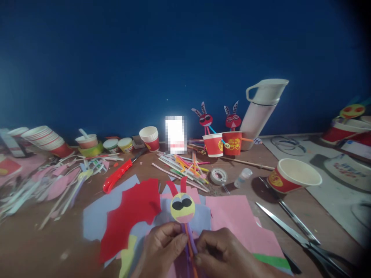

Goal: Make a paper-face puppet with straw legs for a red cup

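A paper puppet (182, 213) with a round yellow face, big black-and-white eyes and two red ears stands up between my hands. Its body is a bundle of purple and orange drinking straws (189, 241) under the face. My left hand (162, 245) pinches the straws just below the face, thumb on top. On the other side, my right hand (224, 251) is closed with its fingertips at a purple straw; the lower ends are partly hidden. Beneath the hands lie sheets of pink paper (232, 216), red paper (130, 216) and pale blue paper (95, 216).
Scissors (307, 243) and a pen (298, 220) lie to the right, near a paper cup (298, 175). A red-handled knife (118, 175), loose straws (185, 170) and a tape roll (218, 176) lie ahead. Two cup puppets (232, 143) stand by a leaning thermos (257, 116).
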The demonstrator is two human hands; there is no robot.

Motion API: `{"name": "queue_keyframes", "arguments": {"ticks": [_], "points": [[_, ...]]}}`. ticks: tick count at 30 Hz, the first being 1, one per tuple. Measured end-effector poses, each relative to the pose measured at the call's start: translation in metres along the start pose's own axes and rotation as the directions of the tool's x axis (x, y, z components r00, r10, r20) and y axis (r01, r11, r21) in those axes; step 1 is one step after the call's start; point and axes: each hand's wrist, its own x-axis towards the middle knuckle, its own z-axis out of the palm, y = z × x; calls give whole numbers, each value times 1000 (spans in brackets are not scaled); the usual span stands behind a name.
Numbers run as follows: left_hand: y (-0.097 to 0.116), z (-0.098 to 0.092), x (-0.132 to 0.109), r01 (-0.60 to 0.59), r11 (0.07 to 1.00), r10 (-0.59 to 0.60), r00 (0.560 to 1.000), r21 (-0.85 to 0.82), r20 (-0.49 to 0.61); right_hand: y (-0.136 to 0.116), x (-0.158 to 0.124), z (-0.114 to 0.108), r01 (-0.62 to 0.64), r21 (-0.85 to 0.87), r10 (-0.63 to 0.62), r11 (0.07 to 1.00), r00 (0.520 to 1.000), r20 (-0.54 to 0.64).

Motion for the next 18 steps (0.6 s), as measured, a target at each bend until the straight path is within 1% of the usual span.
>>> {"name": "queue_keyframes", "arguments": {"ticks": [3, 9, 18], "points": [[-1, -2, 0, 0, 1000, 0, 1000, 12, 29, -4, -1, 0, 5, -5, -5, 1000, 1000, 0], [0, -6, 1, -45, 992, 38, 998, 121, 56, -6, -2, -3, 19, -23, -19, 1000, 1000, -2], [-2, -6, 0, -55, 990, 46, 996, 130, 72, -7, -4, -5, 16, -43, -16, 999, 1000, -3]]}}
